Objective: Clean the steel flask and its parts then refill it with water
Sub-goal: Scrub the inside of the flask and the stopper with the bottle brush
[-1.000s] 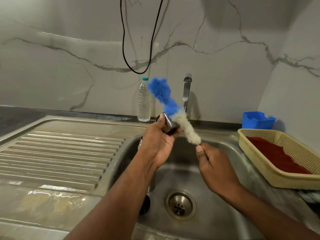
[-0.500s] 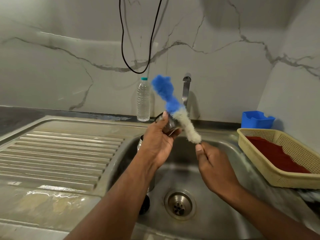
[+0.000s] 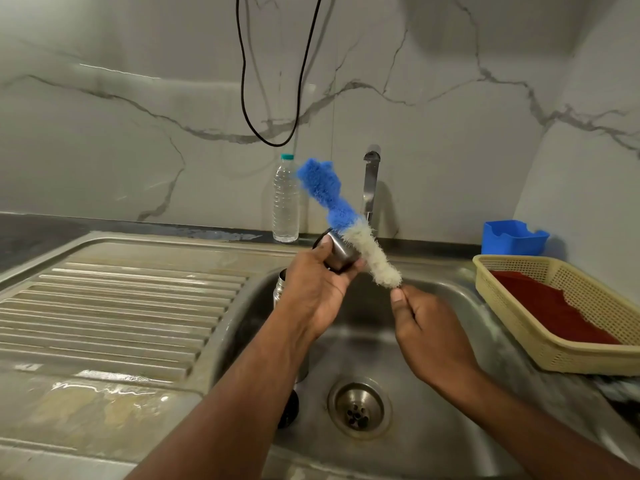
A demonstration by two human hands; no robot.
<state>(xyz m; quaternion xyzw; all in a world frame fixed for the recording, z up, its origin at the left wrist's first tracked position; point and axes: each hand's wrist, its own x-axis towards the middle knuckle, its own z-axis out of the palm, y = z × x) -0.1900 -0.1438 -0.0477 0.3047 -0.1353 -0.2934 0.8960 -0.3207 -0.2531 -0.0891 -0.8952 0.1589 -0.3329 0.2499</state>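
Note:
Over the steel sink (image 3: 450, 299), my left hand (image 3: 313, 292) grips a small steel flask cap (image 3: 341, 254). My right hand (image 3: 427, 330) pinches the handle end of a bottle brush (image 3: 349, 223) with white bristles below and blue bristles at the tip. The brush slants up to the left and its white part lies against the cap. The steel flask body (image 3: 280, 289) stands in the sink's left side, mostly hidden behind my left forearm. A small dark part (image 3: 289, 408) lies on the sink floor near the drain (image 3: 360, 407).
The tap (image 3: 370, 181) rises behind the sink; no water runs from it. A clear plastic bottle (image 3: 285, 199) stands at the wall. A ribbed wet drainboard (image 3: 121, 306) lies left. A yellow basket (image 3: 554, 344) with red cloth and a blue holder (image 3: 512, 237) sit right. A black cable (image 3: 273, 140) hangs above.
The brush has slid a little against the cap and my left hand has shifted the cap slightly. My right hand keeps its pinch on the handle.

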